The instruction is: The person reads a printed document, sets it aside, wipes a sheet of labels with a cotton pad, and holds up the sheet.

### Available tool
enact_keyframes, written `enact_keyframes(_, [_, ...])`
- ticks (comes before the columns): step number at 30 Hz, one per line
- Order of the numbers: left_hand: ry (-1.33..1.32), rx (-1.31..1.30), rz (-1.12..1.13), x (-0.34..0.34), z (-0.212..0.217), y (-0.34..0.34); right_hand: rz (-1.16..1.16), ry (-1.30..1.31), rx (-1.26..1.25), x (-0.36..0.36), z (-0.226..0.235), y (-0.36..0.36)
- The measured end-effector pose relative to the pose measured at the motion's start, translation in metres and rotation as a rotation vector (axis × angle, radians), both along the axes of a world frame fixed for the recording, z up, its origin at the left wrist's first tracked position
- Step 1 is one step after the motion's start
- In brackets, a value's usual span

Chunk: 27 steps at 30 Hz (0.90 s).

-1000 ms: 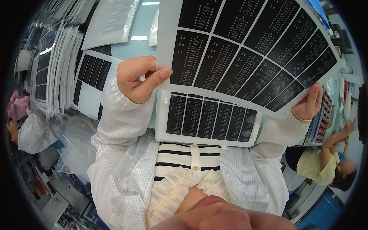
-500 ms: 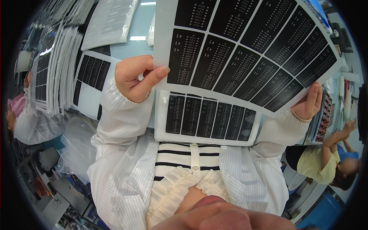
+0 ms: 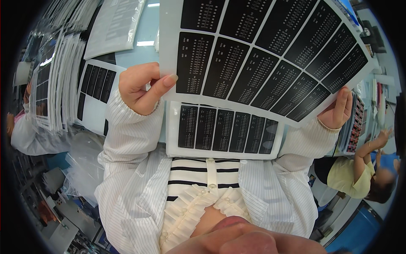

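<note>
I hold up a large white sheet of black rectangular labels (image 3: 270, 55) in front of me. My left hand (image 3: 141, 86) pinches its lower left edge between thumb and fingers. My right hand (image 3: 336, 111) grips its lower right corner. Under the raised sheet, a stack of similar label sheets (image 3: 224, 131) lies on the light blue table (image 3: 146, 29), close to my chest.
More label sheets (image 3: 95, 91) and overlapping rows of sheets (image 3: 55, 80) lie to the left, with a bagged sheet (image 3: 112, 25) further back. A person in white (image 3: 25, 131) works at the left. Another in yellow (image 3: 359, 173) is at the right. Clear plastic bags (image 3: 82, 165) sit low left.
The raised sheet has shifted slightly upward and left in my hands. The person at the left has moved a little.
</note>
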State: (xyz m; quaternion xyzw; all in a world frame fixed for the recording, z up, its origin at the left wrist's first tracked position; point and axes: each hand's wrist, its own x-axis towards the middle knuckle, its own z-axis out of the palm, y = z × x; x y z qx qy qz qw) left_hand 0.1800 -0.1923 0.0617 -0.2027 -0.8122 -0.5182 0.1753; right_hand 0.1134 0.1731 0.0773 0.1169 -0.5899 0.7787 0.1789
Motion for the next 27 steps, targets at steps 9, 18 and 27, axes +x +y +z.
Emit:
enact_keyframes(9, [-0.003, 0.003, -0.009, -0.001, 0.0013, 0.0001, -0.025, -0.011, 0.003, 0.0017, 0.0011, -0.0044])
enact_keyframes(18, [-0.005, -0.014, -0.011, -0.0005, 0.0005, -0.0026, -0.008, 0.012, -0.002, 0.0005, -0.0001, -0.0024])
enact_keyframes(27, [-0.02, -0.001, 0.016, 0.0011, 0.0002, -0.0027, 0.076, 0.019, 0.017, 0.0011, 0.0033, -0.0057])
